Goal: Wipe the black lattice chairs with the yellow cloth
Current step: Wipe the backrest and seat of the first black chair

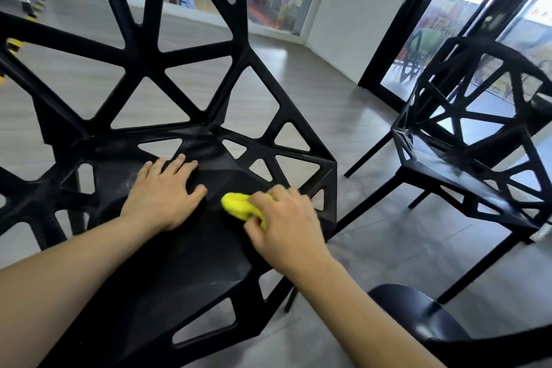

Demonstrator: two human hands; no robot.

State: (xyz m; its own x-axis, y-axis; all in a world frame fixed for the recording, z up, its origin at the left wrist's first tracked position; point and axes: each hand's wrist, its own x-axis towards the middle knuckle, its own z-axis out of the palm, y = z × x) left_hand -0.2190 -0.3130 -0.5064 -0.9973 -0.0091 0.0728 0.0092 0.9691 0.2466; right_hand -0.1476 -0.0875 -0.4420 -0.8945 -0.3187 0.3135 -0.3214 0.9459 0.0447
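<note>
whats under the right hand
The right hand grips a bunched yellow cloth against the chair seat. The hand covers most of the cloth.

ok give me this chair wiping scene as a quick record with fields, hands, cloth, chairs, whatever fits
left hand: left hand rests flat, fingers spread, on the near chair seat
right hand: right hand grips the yellow cloth against the seat
near chair: near chair, black lattice, directly below the camera
second chair: second chair, black lattice, stands apart to the right, untouched
floor: grey floor
</note>
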